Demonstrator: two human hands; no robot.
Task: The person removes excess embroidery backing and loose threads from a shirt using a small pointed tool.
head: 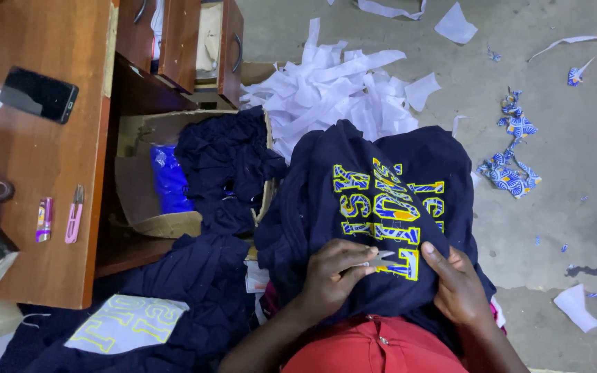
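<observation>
A cardboard box (174,224) beside the bench (43,159) holds dark navy cloth (226,159) and a blue bag (168,178). On the lap, the left hand (332,273) pinches a small blade (380,258) against the navy shirt's (381,173) yellow lettering (390,204); the right hand (456,284) presses flat, fingers together.

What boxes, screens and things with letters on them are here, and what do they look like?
Phone: on the wooden desk, a flat black rectangle with a dark screen.
Cardboard box: under the desk, brown and open, with dark cloth and a blue bag inside.
Navy garment: on the lap, with blocky yellow-and-blue letters; left hand and right hand touch it.
Printed sheet: bottom left, pale with yellow outlined letters.
</observation>
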